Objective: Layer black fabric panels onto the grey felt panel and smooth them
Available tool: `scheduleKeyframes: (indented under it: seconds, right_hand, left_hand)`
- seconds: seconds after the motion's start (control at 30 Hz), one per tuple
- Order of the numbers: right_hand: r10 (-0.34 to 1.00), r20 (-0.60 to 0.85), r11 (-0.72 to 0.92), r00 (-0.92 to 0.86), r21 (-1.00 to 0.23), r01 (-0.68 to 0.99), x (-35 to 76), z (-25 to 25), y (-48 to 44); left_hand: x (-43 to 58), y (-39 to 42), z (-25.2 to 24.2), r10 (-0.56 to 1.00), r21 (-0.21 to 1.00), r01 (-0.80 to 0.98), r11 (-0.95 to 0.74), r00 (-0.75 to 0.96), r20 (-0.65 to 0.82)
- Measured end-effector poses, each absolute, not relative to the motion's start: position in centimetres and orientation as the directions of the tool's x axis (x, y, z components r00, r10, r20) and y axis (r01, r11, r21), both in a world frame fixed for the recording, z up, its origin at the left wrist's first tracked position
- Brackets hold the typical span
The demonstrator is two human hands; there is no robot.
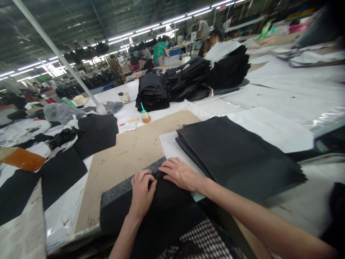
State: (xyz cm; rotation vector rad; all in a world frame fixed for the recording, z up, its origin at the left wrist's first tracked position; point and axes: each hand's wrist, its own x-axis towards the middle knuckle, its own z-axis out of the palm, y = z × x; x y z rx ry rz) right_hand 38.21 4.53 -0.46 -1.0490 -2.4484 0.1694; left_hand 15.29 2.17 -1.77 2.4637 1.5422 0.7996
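Note:
A black fabric piece with a grey textured strip along its far edge lies at the table's near edge and hangs over it. My left hand is on the strip's near side, its fingers curled and pinching the black fabric. Just to its right, my right hand rests on the fabric with its fingers stretched out towards the left. Both hands almost touch. Under the strip is a tan board. A stack of black sheets lies right of my right hand.
A small bottle with a green nozzle stands beyond the board. Behind it are black fabric stacks. Loose black pieces and an orange-brown container lie at left. A person sits behind the stacks; others are farther off.

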Motion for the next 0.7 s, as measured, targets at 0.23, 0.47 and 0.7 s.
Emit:
scheduleKeyframes:
  seconds: [0.23, 0.47, 0.7]
  right_hand:
    - [0.788, 0.314, 0.606, -0.530, -0.243, 0.757, 38.1, 0.9, 5.6]
    - [0.537, 0.291, 0.840, -0.792, -0.270, 0.470, 37.0, 0.5, 7.2]
    - [0.658, 0.188, 0.749, -0.729, -0.261, 0.608, 38.0, 0.4, 8.6]
  left_hand:
    - [14.9, 1.7, -1.1, 0.776, 0.325, 0.711, -0.624, 0.512, 0.369]
    - [14.6, 2.2, -2.0, 0.807, 0.354, 0.735, -0.578, 0.451, 0.381]
    - [8.7, 1.5, -1.6, 0.839, 0.254, 0.814, -0.523, 0.438, 0.324]
